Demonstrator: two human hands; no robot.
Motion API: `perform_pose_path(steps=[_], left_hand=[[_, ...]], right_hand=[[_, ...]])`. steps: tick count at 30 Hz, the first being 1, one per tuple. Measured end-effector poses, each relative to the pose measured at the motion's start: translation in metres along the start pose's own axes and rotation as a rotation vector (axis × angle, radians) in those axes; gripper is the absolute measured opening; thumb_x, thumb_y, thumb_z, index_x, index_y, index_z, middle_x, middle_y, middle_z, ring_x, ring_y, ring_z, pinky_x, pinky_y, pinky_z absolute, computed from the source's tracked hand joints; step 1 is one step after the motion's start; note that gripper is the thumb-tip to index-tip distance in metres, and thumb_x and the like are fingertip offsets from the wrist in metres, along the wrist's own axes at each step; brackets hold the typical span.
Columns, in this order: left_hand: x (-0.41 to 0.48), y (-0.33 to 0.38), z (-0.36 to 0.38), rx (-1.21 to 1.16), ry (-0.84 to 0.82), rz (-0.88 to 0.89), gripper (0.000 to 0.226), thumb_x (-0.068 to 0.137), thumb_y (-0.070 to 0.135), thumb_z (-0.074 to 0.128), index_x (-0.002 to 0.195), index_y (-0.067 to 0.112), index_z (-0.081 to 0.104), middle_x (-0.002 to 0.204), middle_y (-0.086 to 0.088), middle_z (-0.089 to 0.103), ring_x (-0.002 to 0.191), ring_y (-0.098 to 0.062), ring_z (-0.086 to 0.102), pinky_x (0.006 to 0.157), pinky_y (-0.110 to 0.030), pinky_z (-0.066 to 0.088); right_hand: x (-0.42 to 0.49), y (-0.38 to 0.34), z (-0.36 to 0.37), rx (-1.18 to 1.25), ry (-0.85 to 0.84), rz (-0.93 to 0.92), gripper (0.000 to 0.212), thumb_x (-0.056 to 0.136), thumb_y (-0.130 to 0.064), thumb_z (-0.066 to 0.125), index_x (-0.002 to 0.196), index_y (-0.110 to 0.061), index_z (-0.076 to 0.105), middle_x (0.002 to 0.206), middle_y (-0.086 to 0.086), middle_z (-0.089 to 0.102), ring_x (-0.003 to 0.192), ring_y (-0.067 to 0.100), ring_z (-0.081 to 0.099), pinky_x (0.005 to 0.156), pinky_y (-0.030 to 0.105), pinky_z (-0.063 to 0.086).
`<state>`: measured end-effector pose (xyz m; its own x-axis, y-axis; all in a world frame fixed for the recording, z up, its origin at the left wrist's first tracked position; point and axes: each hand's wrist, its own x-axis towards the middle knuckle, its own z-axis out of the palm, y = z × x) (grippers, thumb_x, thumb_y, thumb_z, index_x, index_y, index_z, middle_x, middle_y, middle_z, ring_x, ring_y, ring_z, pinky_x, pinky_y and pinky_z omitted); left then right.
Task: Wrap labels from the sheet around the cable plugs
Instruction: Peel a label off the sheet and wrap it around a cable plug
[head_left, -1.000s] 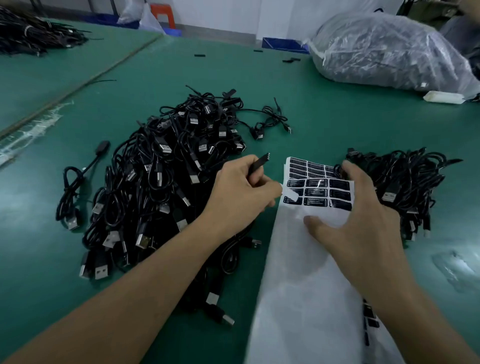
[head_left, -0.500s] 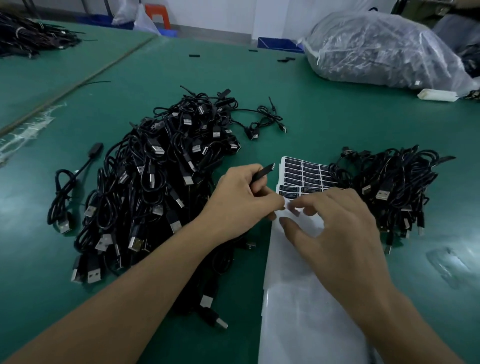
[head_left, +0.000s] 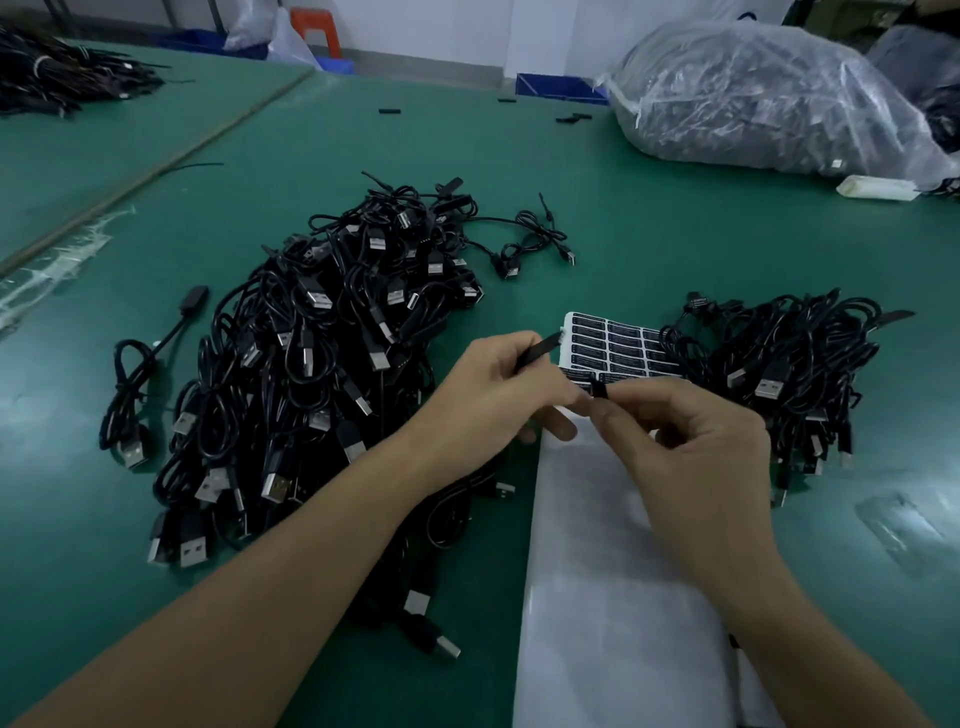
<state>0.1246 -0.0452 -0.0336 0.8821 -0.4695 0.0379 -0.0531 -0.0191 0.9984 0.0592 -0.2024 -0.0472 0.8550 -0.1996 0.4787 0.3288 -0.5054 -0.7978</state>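
So the left hand was curled around a thin black plug, held between thumb and fingers, with the tip poking up and to the right over the near edge of the sheet. The fingers were tight, with no real gap. The right hand had thumb and forefinger pinched narrow on a small black label, which stood up from the pinch just below the plug. The other three fingers were loosely curled underneath and held nothing. The two hands' fingertips were right up against each other. Couldn't tell whether the left fingers were actually touching the label, or whether the label had reached the plug.

The sheet lay on the green table under both hands. Its near part was mostly bare white backing, and rows of black labels were left at the far end. There was a big tangle of black USB cables to the left of the hands, with the left forearm lying across its near edge. A smaller pile sat to the right, touching the sheet's far corner. One loose cable lay left of the big pile. A clear bag stuffed with dark cables was at the far right.
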Motion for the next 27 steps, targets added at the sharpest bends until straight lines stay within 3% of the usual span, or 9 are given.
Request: perform_pose_path(steps=[3, 6, 8, 10, 15, 19, 23, 25, 27], left_hand=[[0.001, -0.002, -0.002, -0.007, -0.009, -0.005, 0.032, 0.079, 0.009, 0.068, 0.069, 0.018, 0.039, 0.096, -0.024, 0.074, 0.071, -0.012, 0.073, 0.058, -0.021, 0.046], [0.001, -0.008, -0.002, 0.002, -0.019, 0.023, 0.048, 0.082, -0.015, 0.066, 0.072, 0.016, 0.032, 0.086, -0.015, 0.077, 0.065, -0.006, 0.067, 0.060, -0.016, 0.048], [0.002, -0.011, -0.003, 0.032, -0.006, 0.038, 0.049, 0.082, -0.016, 0.068, 0.072, 0.017, 0.032, 0.082, -0.007, 0.077, 0.070, -0.010, 0.066, 0.068, -0.023, 0.050], [0.003, -0.012, -0.003, 0.057, 0.009, 0.054, 0.050, 0.081, -0.016, 0.068, 0.071, 0.017, 0.032, 0.081, -0.008, 0.077, 0.076, -0.016, 0.065, 0.076, -0.034, 0.050], [0.003, -0.014, -0.004, 0.082, 0.017, 0.058, 0.050, 0.080, -0.015, 0.068, 0.071, 0.018, 0.031, 0.079, -0.004, 0.077, 0.077, -0.014, 0.068, 0.078, -0.035, 0.049], [0.001, -0.013, -0.004, 0.086, 0.005, 0.050, 0.048, 0.081, -0.009, 0.070, 0.071, 0.019, 0.032, 0.077, -0.001, 0.077, 0.073, -0.010, 0.064, 0.078, -0.034, 0.048], [0.002, -0.012, -0.004, 0.085, 0.014, 0.043, 0.048, 0.080, -0.010, 0.069, 0.071, 0.018, 0.032, 0.076, -0.001, 0.076, 0.074, -0.013, 0.062, 0.081, -0.038, 0.048], [0.001, -0.012, -0.004, 0.098, 0.011, 0.045, 0.046, 0.082, -0.006, 0.071, 0.072, 0.018, 0.033, 0.077, -0.003, 0.076, 0.071, -0.013, 0.065, 0.070, -0.031, 0.050], [0.000, -0.009, -0.003, 0.095, 0.033, 0.034, 0.042, 0.084, 0.010, 0.075, 0.073, 0.017, 0.035, 0.077, -0.007, 0.075, 0.069, -0.017, 0.072, 0.051, -0.025, 0.048]], right_hand=[[0.003, 0.005, -0.003, 0.171, 0.006, 0.147, 0.026, 0.080, -0.010, 0.080, 0.078, -0.036, 0.073, 0.075, -0.008, 0.075, 0.070, 0.013, 0.070, 0.065, 0.032, 0.057], [0.004, 0.006, -0.004, 0.272, -0.034, 0.232, 0.015, 0.072, -0.027, 0.080, 0.085, -0.028, 0.073, 0.080, -0.002, 0.077, 0.076, 0.025, 0.073, 0.071, 0.041, 0.058], [0.004, 0.006, -0.003, 0.314, -0.065, 0.290, 0.027, 0.067, -0.035, 0.079, 0.091, -0.025, 0.071, 0.080, 0.002, 0.078, 0.079, 0.034, 0.072, 0.073, 0.047, 0.057], [0.004, 0.005, -0.003, 0.306, -0.074, 0.310, 0.034, 0.065, -0.038, 0.078, 0.094, -0.023, 0.070, 0.080, 0.002, 0.078, 0.080, 0.031, 0.074, 0.077, 0.048, 0.057], [0.004, 0.006, -0.001, 0.240, -0.059, 0.304, 0.015, 0.079, -0.026, 0.080, 0.090, -0.022, 0.071, 0.077, 0.000, 0.077, 0.079, 0.028, 0.074, 0.080, 0.054, 0.058], [0.003, 0.007, -0.001, 0.187, -0.038, 0.256, 0.008, 0.084, -0.020, 0.077, 0.083, -0.028, 0.076, 0.076, -0.002, 0.076, 0.075, 0.024, 0.072, 0.075, 0.048, 0.060], [0.005, 0.009, -0.002, 0.171, -0.050, 0.235, 0.015, 0.086, -0.017, 0.076, 0.080, -0.030, 0.077, 0.073, 0.000, 0.074, 0.071, 0.033, 0.066, 0.067, 0.041, 0.056], [0.005, 0.009, -0.001, 0.152, -0.063, 0.233, 0.017, 0.088, -0.016, 0.074, 0.079, -0.030, 0.076, 0.070, 0.001, 0.071, 0.062, 0.030, 0.059, 0.060, 0.031, 0.051], [0.005, 0.009, -0.001, 0.140, -0.064, 0.231, 0.018, 0.089, -0.015, 0.072, 0.074, -0.024, 0.074, 0.065, -0.002, 0.068, 0.055, 0.013, 0.052, 0.053, 0.019, 0.044]])
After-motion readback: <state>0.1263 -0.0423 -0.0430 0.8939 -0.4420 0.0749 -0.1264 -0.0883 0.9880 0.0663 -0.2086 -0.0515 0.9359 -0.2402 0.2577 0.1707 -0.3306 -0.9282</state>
